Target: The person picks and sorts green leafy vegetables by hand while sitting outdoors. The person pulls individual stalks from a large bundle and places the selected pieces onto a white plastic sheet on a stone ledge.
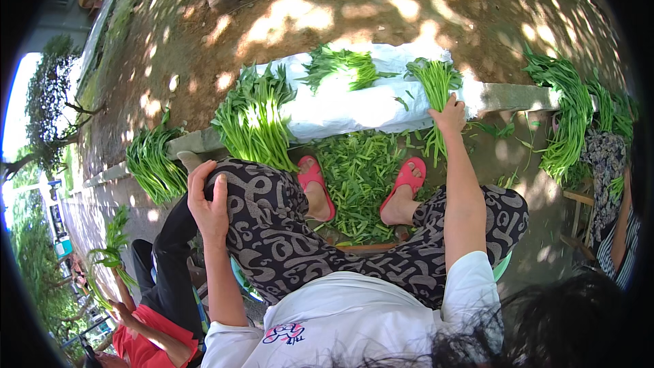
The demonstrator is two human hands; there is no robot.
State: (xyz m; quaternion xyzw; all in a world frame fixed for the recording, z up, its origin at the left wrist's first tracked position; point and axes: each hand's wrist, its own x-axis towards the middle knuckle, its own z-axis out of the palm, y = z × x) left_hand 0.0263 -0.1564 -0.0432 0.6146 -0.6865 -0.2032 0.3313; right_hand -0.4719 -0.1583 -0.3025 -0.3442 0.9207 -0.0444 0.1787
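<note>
My right hand (449, 117) is closed around the stems of a bunch of long-stemmed leafy greens (434, 76), which lies over the right end of a white plastic sheet (340, 110). My left hand (210, 203) rests on my left knee with its thumb apart from the fingers and nothing in it. A bigger bunch of greens (259, 119) hangs over the sheet's left end, stems toward me. Farther back on the sheet sits a smaller pile of greens (340, 68). Cut green pieces (357, 180) cover the ground between my red sandals.
The sheet lies over a low stone ledge (511, 97). More greens hang over it at far left (155, 163) and far right (569, 112). At lower left a person in a red top (153, 332) holds greens. Another person's arm (621, 221) shows at right.
</note>
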